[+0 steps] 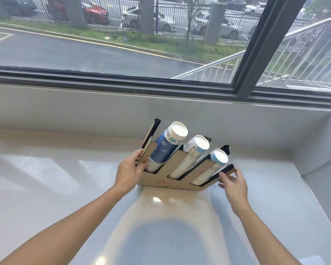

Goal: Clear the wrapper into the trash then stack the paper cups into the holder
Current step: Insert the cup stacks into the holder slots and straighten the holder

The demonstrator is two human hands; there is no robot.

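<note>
Three cup stacks [167,148] in one holder [161,183], left hand [130,172], right hand [234,185] gripping its ends

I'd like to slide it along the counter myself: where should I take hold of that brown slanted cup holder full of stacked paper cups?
Probably by its two outer ends, one hand from each side, as the left hand and right hand do now. The brown slanted cup holder is wide and low, and its three stacks of paper cups lean up and back, so gripping the end panels steadies them.
</note>
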